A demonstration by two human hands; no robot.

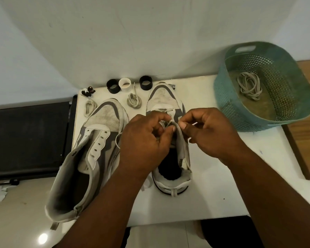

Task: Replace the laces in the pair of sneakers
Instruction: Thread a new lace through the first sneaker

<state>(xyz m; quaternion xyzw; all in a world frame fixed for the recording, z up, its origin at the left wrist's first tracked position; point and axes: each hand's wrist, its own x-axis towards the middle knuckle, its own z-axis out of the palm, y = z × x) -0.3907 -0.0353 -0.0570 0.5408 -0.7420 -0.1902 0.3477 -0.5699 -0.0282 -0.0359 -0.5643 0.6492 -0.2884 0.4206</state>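
Two grey-and-white sneakers, toes toward 12 o'clock

Left sneaker (89, 151) unlaced, eyelets empty; right sneaker (170, 133) at its 3 o'clock, partly laced; coiled laces (133, 100) between the toes.

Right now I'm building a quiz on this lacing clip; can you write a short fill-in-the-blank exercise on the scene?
1. The tangled used laces lie inside the green perforated plastic ____.
2. Both the left hand and the right hand work on the ____ of the two grey-and-white sneakers.
3. The other grey-and-white sneaker has ____ eyelets.
4. Between the two black rings stands a ____ ring.

Missing words: basket; right-hand; empty; white
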